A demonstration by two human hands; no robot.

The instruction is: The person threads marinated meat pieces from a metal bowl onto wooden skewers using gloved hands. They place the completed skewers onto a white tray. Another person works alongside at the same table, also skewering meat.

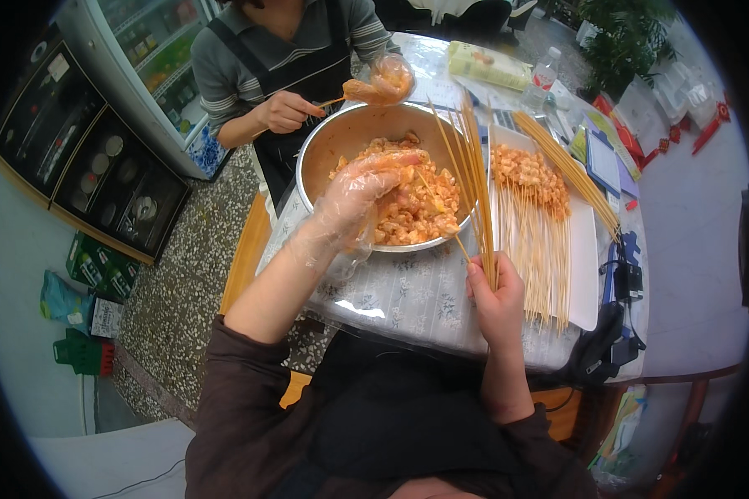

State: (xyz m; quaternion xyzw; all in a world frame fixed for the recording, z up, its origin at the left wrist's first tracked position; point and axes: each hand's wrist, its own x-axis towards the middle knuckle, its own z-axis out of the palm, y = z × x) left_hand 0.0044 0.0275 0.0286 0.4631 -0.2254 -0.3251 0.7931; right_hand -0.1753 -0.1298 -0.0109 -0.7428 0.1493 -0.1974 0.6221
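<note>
My left hand [365,187], in a clear plastic glove, is inside a large steel bowl [315,140] of diced marinated meat [412,224]. Its fingers curl around a piece of meat [407,174], partly hidden by the glove. A single bamboo skewer [464,247] slants from there over the bowl's rim to my bare right hand [498,296]. That hand also grips a bundle of bare skewers [479,187], which point up and away. Beside it, a white tray [583,268] carries rows of skewered meat [530,178], their sticks toward me.
Across the table a person [293,62] holds a skewer and meat in a gloved hand [384,81]. More bare skewers [568,168] lie across the tray's right edge. Behind stand a plastic bottle [543,72] and a green package [488,64]. Black cables and an adapter [629,282] lie at the right.
</note>
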